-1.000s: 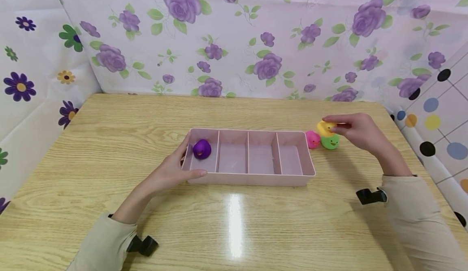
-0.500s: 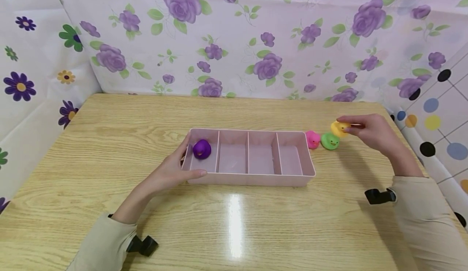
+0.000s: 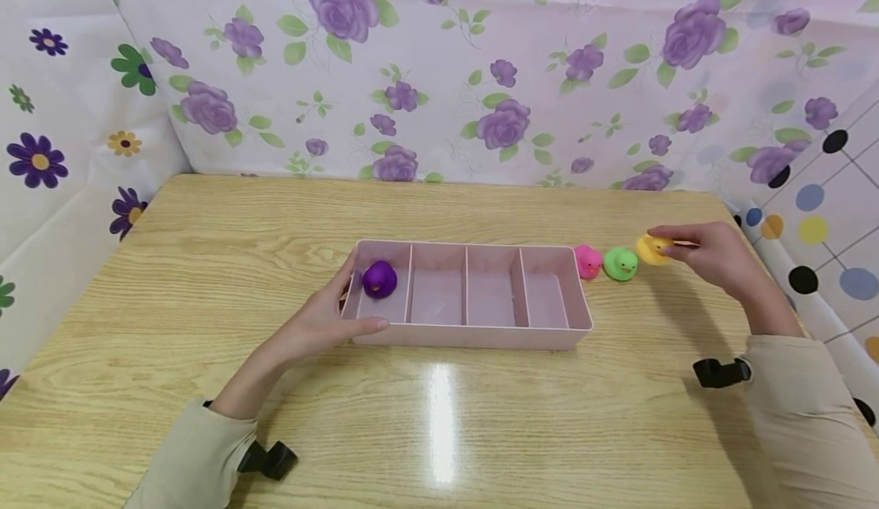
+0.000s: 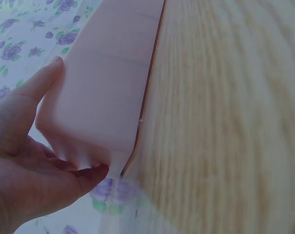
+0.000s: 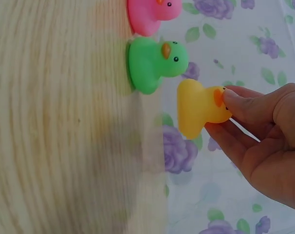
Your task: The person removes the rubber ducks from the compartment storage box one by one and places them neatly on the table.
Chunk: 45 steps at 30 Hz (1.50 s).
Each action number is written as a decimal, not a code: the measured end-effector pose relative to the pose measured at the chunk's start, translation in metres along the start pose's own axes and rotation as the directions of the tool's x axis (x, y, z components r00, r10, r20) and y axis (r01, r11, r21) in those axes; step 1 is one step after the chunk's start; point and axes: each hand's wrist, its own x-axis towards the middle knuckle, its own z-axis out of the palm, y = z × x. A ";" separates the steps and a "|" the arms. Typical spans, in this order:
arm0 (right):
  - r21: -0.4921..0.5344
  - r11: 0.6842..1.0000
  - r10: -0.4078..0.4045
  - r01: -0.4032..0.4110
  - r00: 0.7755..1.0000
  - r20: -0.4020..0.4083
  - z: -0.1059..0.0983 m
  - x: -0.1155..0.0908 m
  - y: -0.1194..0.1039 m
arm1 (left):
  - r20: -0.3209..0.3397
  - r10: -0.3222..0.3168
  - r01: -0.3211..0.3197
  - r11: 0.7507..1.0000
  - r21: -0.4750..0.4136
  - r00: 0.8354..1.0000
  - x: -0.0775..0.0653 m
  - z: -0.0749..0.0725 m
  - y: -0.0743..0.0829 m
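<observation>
My left hand (image 3: 312,326) grips the left end of a pale pink box (image 3: 467,336) divided into compartments, thumb over the front rim. A purple rubber duck (image 3: 379,279) sits in its leftmost compartment. At the right, my right hand (image 3: 714,259) pinches a yellow rubber duck (image 3: 652,249) by the head between thumb and fingers. In the right wrist view the yellow duck (image 5: 198,109) shows raised above the tabletop. Just left of it a green rubber duck (image 3: 620,264) stands on the table, and beyond that a pink rubber duck (image 3: 588,262) stands close to the box's right end.
The wooden table (image 3: 343,417) has a glossy light reflection in front of the box. Flowered sheeting (image 3: 439,74) hangs along the back, and a dotted sheet (image 3: 824,227) borders the right side. Black wrist cameras are strapped at both sleeves.
The right hand has carried the yellow duck rightward from above the green duck and somewhat lower, to the green duck's right. The left hand and the box have stayed in place.
</observation>
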 end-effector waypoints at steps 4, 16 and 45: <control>0.012 1.000 -0.002 0.002 1.000 -0.002 0.001 -0.002 0.007 | 0.001 0.000 0.000 1.000 -0.001 1.000 0.001 0.000 0.000; 0.058 0.998 0.030 -0.035 0.995 0.091 0.007 -0.006 0.024 | 0.001 0.004 -0.004 1.000 0.006 1.000 0.002 0.000 0.000; 0.169 0.984 0.034 -0.046 0.997 0.076 0.004 -0.011 0.022 | -0.002 -0.003 0.003 1.000 0.009 1.000 0.000 0.000 0.000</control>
